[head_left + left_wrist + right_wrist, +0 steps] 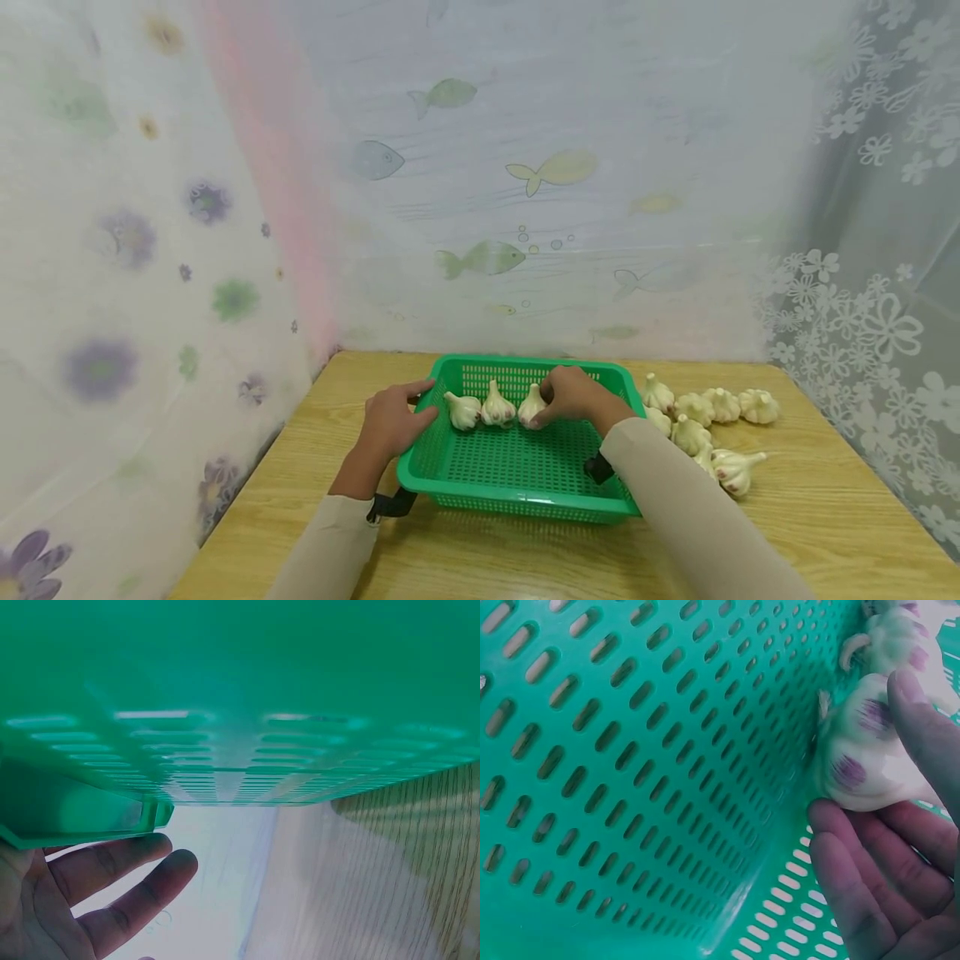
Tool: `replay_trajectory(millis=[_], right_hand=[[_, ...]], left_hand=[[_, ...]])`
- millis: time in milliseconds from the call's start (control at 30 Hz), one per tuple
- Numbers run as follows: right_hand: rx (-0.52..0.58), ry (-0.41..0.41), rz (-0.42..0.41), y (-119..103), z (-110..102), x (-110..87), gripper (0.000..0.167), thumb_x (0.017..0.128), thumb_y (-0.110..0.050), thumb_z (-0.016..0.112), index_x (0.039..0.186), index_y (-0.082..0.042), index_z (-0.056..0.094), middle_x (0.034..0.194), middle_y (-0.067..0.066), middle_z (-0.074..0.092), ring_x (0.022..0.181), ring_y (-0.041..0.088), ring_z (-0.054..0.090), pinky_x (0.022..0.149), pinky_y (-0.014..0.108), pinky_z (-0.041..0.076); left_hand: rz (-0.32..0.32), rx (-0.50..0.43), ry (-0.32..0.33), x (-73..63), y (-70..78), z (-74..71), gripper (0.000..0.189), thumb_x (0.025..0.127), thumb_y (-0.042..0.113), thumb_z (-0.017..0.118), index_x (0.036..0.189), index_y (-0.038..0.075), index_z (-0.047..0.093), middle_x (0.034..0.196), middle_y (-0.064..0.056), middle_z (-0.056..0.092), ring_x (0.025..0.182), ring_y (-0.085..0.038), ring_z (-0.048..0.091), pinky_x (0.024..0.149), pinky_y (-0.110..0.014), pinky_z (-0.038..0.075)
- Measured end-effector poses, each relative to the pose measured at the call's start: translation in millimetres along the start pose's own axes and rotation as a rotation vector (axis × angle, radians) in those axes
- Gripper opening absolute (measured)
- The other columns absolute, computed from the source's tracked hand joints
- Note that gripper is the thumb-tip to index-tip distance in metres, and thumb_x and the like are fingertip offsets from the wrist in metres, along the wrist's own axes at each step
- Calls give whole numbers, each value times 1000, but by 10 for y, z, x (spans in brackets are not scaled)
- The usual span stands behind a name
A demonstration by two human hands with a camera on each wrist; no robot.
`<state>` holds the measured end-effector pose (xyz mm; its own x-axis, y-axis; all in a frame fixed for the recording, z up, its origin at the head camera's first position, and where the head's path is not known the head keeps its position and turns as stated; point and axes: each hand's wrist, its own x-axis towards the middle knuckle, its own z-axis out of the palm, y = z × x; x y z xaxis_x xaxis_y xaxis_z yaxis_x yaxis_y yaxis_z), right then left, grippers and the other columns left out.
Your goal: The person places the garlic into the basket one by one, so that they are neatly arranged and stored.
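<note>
A green plastic basket [517,502] stands on the table. Along its far side sit three garlic bulbs: a left bulb [463,412], a middle bulb [497,407] and a right bulb [531,407]. My right hand [573,395] holds the right bulb, thumb on one side and fingers on the other; in the right wrist view this bulb [855,750] shows purple streaks. My left hand [392,421] holds the basket's left rim, thumb and a finger over it. From below, the left wrist view shows other fingers [139,900] extended under the rim.
Several more garlic bulbs [692,435] lie in a group on the wooden table [817,500], right of the basket. A patterned sheet [555,300] hangs behind the table, and a flowered one [150,333] runs along its left.
</note>
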<state>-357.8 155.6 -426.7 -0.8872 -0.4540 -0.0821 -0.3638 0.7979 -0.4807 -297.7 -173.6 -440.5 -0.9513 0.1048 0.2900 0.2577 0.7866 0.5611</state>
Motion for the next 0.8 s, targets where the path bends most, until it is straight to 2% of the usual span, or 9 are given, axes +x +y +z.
replay_trajectory(millis=[267,367,500,600,667,800], right_hand=[[-33,-1,55,8,-10,6,30,77,-41,92,80,-16,74,78,-1,68,67,14,56,62,32,47],[-28,4,66,13,-19,-11,29,77,-38,92,88,-15,77,89,1,73,78,16,64,69,35,54],[-12,12,42,10,-31,-39,48,78,-32,92,116,-7,77,114,8,75,101,25,71,85,42,59],[2,12,18,-1,-40,-46,65,79,-28,91,133,-1,68,122,10,74,112,28,69,93,45,58],[5,16,18,-9,-43,-41,63,80,-28,91,133,-2,68,118,8,74,111,27,69,92,44,58],[-3,34,41,-5,-38,-33,47,79,-27,92,117,-6,76,112,6,75,102,23,70,86,42,59]], left_hand=[[-1,1,2,2,-18,12,49,96,30,66,145,24,64,124,-6,75,105,-28,70,106,-71,31],[0,7,2,7,-19,20,49,96,31,67,145,24,64,123,-4,76,105,-27,70,107,-71,31],[-3,13,7,15,-23,26,49,96,31,67,145,25,64,123,-4,76,103,-26,70,107,-70,31],[-5,15,9,17,-27,25,49,96,32,67,145,25,64,124,-4,75,103,-26,70,107,-70,32],[-7,15,8,16,-26,24,49,96,32,67,145,25,64,125,-4,75,104,-26,70,107,-70,32],[-14,10,0,12,-21,22,50,97,32,66,146,25,63,126,-5,75,104,-27,69,107,-70,31]])
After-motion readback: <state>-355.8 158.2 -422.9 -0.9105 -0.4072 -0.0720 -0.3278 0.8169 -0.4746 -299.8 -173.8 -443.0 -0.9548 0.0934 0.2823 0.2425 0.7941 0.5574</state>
